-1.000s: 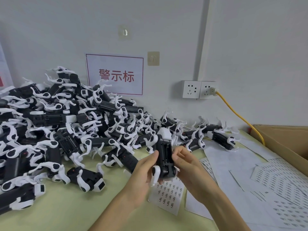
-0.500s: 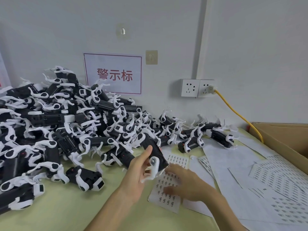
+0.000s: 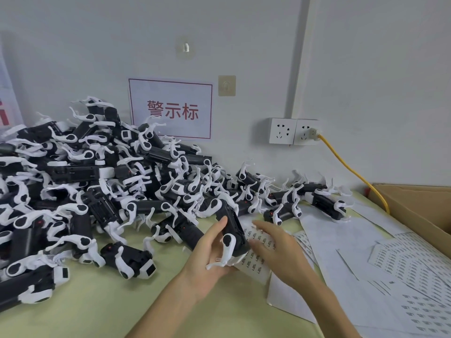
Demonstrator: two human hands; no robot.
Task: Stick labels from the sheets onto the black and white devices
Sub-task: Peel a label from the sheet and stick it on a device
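Observation:
My left hand (image 3: 207, 254) grips a black and white device (image 3: 231, 230) in the middle of the table, tilted with its white clip toward me. Just right of it, my right hand (image 3: 275, 250) reaches over a label sheet (image 3: 256, 261) lying under the device, fingers extended and touching the sheet. Whether a label is on the fingertips cannot be seen. A large pile of black and white devices (image 3: 97, 181) covers the left and back of the table.
More label sheets and backing papers (image 3: 402, 269) spread over the right side. A cardboard box (image 3: 415, 206) stands at the far right edge. A yellow cable (image 3: 351, 169) runs from the wall socket (image 3: 292, 131) behind the box. The table top (image 3: 122, 301) is pale green.
My right hand left the device and dropped onto the label sheet. My left hand tilted the device leftward and lowered it slightly while still holding it.

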